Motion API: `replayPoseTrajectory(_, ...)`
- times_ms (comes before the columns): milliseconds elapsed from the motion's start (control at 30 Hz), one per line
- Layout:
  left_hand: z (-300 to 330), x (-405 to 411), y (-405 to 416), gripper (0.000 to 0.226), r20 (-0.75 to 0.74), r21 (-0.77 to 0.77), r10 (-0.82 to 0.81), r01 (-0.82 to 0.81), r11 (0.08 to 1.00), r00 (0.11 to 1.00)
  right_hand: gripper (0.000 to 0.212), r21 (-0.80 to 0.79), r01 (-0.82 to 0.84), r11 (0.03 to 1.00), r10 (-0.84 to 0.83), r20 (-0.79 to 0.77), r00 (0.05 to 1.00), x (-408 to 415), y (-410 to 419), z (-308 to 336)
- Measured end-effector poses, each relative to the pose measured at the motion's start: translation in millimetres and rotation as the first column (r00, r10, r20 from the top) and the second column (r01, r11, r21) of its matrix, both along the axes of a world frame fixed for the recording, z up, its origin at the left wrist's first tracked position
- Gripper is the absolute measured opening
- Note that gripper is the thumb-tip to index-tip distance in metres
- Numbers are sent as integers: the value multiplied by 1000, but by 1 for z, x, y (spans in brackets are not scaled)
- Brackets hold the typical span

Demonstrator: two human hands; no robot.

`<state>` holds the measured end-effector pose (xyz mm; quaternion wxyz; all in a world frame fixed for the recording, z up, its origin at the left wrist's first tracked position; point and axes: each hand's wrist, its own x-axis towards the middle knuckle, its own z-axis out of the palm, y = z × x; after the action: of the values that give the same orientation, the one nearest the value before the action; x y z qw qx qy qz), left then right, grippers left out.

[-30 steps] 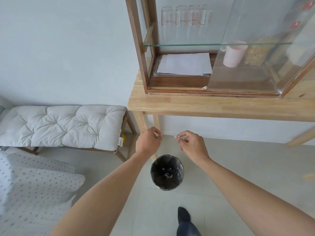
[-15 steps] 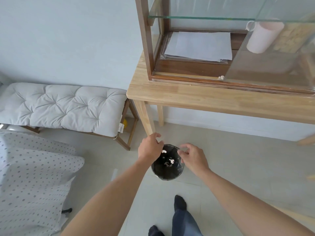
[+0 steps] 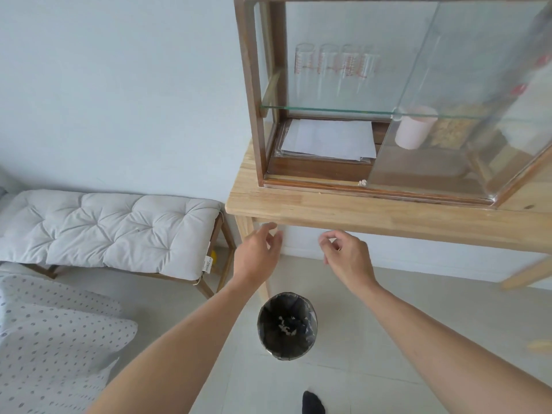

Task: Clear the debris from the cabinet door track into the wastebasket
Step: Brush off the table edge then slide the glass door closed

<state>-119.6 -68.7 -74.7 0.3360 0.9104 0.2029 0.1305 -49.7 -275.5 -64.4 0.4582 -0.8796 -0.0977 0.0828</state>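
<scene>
Your left hand (image 3: 257, 252) and right hand (image 3: 348, 258): both loose, empty, now raised above one wastebasket (image 3: 287, 325). One crumb (image 3: 362, 182) left in track (image 3: 313, 181).

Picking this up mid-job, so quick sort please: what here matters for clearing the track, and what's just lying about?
For the job:
- scrap in the door track
- wastebasket
- left hand and right hand, both empty

Lying about:
- papers
- pink cup
- glasses
- cushioned bench
- dotted fabric
</scene>
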Motion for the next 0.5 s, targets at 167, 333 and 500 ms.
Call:
replayPoseTrajectory(167, 23, 27, 11, 60, -35, 392, -43, 53, 918, 998, 19, -177, 101, 979, -70, 175, 982, 42, -3, 37)
replayPoseTrajectory(333, 8, 38, 27, 79, -320, 432, -47, 190, 881, 946, 37, -428, 162, 889, -20, 318, 948, 85, -5, 59)
replayPoseTrajectory(500, 2, 36, 33, 82, -387, 474, -59, 253, 843, 920, 43, -751, 148, 644, 150, 313, 938, 115, -6, 73)
